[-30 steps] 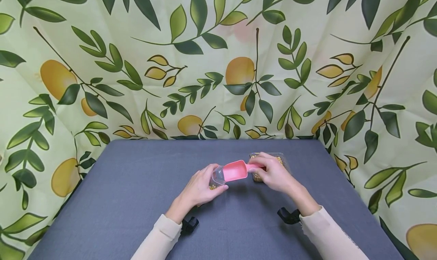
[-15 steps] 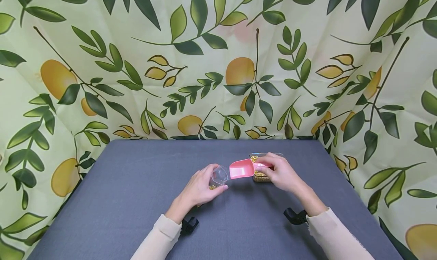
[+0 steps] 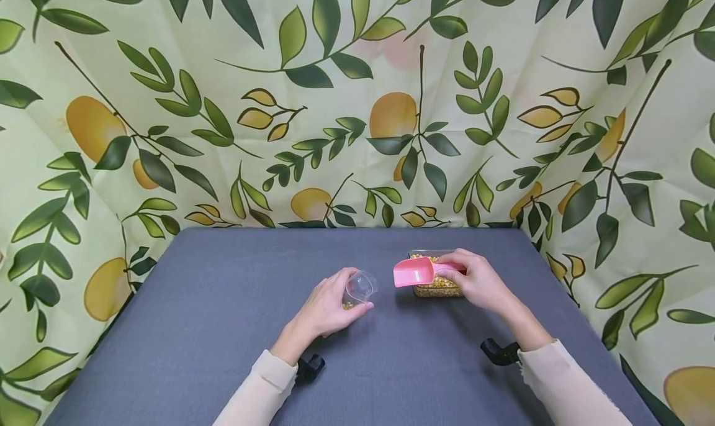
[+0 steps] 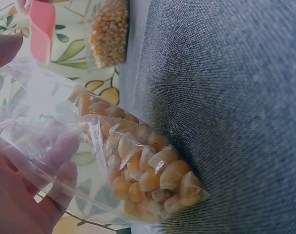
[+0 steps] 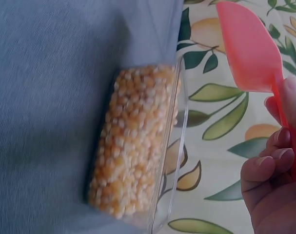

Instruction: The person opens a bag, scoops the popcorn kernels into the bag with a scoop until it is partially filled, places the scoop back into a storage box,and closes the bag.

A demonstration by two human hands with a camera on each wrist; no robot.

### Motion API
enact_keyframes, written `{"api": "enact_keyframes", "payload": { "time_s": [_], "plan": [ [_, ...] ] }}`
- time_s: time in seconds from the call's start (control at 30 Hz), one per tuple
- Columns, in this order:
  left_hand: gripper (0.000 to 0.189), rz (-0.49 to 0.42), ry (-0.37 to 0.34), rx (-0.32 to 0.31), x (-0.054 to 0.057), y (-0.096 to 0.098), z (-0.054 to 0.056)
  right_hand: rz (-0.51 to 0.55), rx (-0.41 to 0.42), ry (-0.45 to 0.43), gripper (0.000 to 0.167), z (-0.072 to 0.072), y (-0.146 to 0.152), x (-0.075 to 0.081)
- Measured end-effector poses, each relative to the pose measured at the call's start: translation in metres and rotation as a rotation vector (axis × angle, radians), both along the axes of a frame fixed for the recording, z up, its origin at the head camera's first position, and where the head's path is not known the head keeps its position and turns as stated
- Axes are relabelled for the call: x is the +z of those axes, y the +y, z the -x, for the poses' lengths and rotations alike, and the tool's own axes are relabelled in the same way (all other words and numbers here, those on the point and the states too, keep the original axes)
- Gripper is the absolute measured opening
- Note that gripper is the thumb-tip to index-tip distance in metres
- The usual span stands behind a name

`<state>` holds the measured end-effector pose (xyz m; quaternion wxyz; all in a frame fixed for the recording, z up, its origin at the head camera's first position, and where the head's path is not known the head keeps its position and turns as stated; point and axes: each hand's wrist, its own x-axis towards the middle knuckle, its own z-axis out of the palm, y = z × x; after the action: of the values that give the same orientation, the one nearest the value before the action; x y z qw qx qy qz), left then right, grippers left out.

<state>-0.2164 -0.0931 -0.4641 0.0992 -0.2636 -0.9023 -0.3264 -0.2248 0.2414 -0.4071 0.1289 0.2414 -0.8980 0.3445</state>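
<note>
My left hand (image 3: 329, 305) grips a clear plastic bag (image 4: 45, 83) by its upper part, fingers and thumb around the open mouth. Corn kernels (image 4: 150, 168) fill the bottom of the bag, close over the cloth in the left wrist view. My right hand (image 3: 479, 281) holds a pink scoop (image 3: 413, 272) by its handle, with the bowl pointing left toward the bag and no kernels showing in it. Behind the scoop stands a clear rectangular container (image 5: 180, 105) of corn kernels, partly hidden by the scoop and right hand in the head view.
A blue-grey cloth (image 3: 223, 302) covers the table. Leaf-and-fruit patterned fabric (image 3: 335, 103) hangs at the back and both sides. Black wrist mounts (image 3: 499, 351) sit under the forearms.
The scoop has moved right, from the mouth of the bag to in front of the container, in my right hand. The left hand and bag have stayed in place.
</note>
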Motion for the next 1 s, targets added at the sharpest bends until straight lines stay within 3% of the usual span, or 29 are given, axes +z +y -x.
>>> {"api": "enact_keyframes", "payload": {
  "time_s": [0.73, 1.0],
  "plan": [
    [0.065, -0.003, 0.051, -0.009, 0.002, 0.000, 0.000, -0.093, -0.093, -0.041, 0.013, 0.006, 0.041, 0.005],
    [0.066, 0.003, 0.036, -0.014, 0.002, 0.000, 0.000, -0.111, -0.123, -0.021, 0.013, 0.007, 0.056, 0.005]
  ]
}}
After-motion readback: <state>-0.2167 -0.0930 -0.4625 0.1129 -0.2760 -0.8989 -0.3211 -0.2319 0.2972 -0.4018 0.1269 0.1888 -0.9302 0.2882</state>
